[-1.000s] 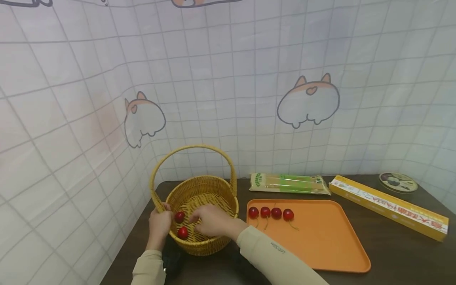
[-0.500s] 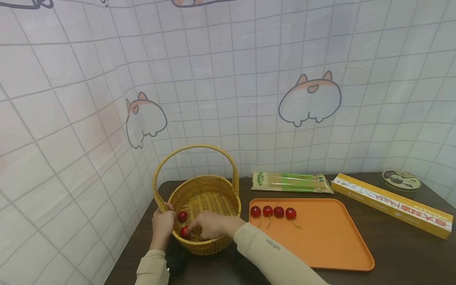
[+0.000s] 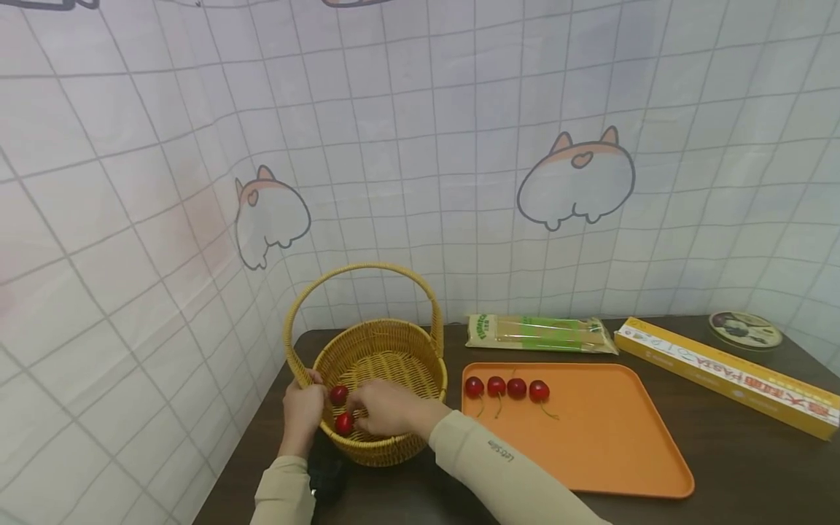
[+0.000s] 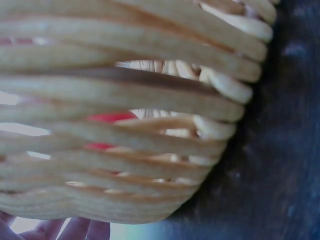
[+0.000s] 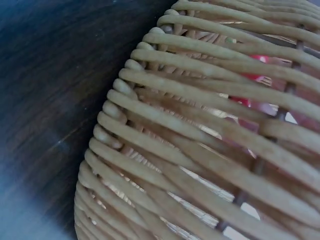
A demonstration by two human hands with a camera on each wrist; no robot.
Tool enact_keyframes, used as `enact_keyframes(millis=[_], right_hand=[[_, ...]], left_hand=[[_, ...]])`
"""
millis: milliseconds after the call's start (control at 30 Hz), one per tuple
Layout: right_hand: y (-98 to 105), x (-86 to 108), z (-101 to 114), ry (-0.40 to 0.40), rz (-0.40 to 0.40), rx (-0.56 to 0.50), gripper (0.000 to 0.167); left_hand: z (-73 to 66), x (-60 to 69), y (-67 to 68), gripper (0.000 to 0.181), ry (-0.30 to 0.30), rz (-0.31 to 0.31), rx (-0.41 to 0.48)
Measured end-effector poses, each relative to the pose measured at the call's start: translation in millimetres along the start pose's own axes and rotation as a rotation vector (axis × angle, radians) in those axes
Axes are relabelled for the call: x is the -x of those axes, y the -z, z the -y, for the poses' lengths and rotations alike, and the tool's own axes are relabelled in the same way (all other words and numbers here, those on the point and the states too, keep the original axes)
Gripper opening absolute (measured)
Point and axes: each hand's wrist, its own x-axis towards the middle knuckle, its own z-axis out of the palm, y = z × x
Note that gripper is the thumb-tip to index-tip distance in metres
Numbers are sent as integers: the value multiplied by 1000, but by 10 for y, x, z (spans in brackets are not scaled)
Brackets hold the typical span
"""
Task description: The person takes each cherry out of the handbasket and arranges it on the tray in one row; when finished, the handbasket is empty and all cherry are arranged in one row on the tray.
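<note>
Basket (image 4: 120,93) close up in both wrist views

Six cherries (image 3: 344,424), one basket (image 3: 379,455), one tray (image 3: 593,437)

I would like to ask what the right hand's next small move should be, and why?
Probably the right hand should pinch the nearer cherry in the basket: it is right beside that cherry, and the left hand holds the basket at its side.
</note>
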Motion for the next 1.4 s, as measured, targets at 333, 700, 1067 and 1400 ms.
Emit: enact_keyframes(millis=[333,700,1067,1400], right_hand=[[-5,-17,-3,80,51,-108,35],[13,-8,20,109,82,-161,32],[23,-25,15,145,83,-147,25],[0,-4,-58,38,112,-188,29]], left_hand=[[22,-21,-17,15,2,-9,-1],[25,-17,1,13,-7,-13,-6],[1,-28,7,15,-5,-5,-13],[43,-38,-3,15,2,10,-11]])
